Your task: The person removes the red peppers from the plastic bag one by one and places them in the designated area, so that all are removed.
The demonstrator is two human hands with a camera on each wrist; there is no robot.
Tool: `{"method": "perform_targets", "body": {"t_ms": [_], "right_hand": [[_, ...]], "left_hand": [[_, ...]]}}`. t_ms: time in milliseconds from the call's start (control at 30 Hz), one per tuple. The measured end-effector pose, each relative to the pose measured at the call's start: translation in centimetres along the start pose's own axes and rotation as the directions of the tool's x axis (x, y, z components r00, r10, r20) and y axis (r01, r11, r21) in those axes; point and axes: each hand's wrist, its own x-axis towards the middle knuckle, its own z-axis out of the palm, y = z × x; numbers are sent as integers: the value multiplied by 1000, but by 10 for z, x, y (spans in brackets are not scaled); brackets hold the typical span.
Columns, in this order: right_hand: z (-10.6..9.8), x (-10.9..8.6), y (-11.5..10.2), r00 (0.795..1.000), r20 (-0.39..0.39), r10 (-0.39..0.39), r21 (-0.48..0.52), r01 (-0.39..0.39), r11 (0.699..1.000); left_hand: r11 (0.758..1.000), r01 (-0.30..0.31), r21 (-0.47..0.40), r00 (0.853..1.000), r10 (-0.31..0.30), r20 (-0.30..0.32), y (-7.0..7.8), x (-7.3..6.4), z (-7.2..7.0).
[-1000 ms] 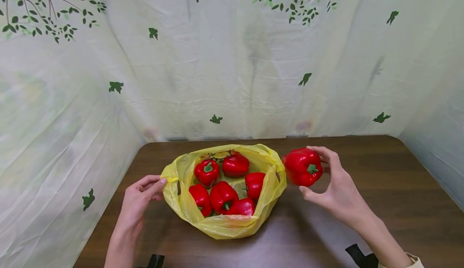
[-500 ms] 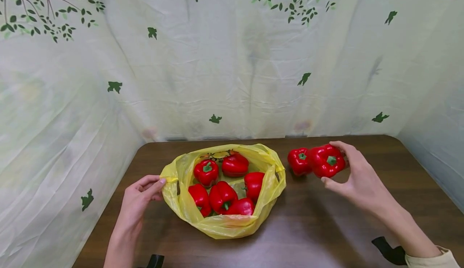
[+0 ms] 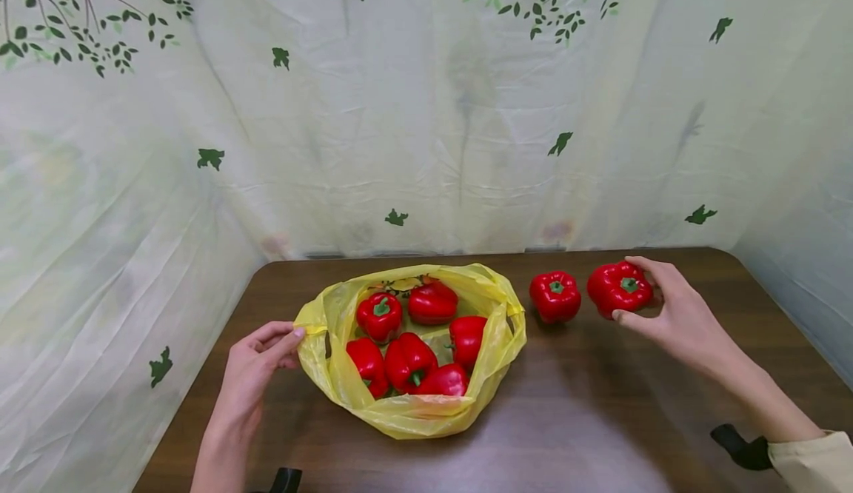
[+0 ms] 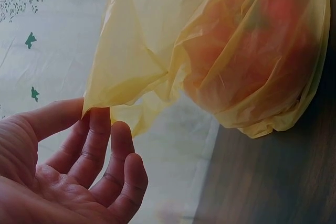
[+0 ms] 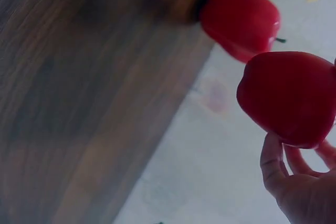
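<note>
My left hand (image 3: pixel 256 363) pinches the left edge of a yellow plastic bag (image 3: pixel 426 425) between thumb and fingertip; the left wrist view shows the bag's stretched corner (image 4: pixel 118 85) in that pinch. Several red bell peppers (image 3: pixel 409 363) lie inside the wide mouth. Over the table's right side, my right hand (image 3: pixel 680 319) holds another red bell pepper (image 3: pixel 620 289), stem toward me, between thumb and fingers. A second pepper (image 3: pixel 556 297) stands on the table between that hand and the bag, stem up. In the right wrist view the held pepper (image 5: pixel 289 98) overlaps the standing one (image 5: pixel 240 22).
The dark brown wooden table (image 3: pixel 533 434) runs back to a pale hanging cloth (image 3: pixel 426 130) printed with leaves and branches. Black straps (image 3: pixel 741 448) sit at both wrists. The bag stands left of the table's middle.
My right hand has carried its pepper rightward from the bag's right rim, uncovering the pepper standing on the table. My left hand and the bag have stayed in place.
</note>
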Motion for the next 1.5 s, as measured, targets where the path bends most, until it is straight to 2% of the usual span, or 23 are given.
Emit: {"method": "perform_targets", "body": {"t_ms": [267,467,633,900,1500], "right_hand": [[10,4,16,986,52,161,20,-162,987],[21,9,25,967,96,238,16,-241,970],[30,12,30,959,127,252,47,-260,965],[40,17,35,959,128,251,45,-258,965],[44,18,33,956,132,262,56,-271,961]], "left_hand": [[1000,0,2,1000,0,-3,-1,-1,0],[1000,0,10,1000,0,-3,-2,-1,-1],[1000,-1,11,1000,1,-6,-3,-1,-1],[1000,1,13,1000,-1,-9,-3,-1,-1],[1000,10,13,1000,-10,-9,0,0,-2]]}}
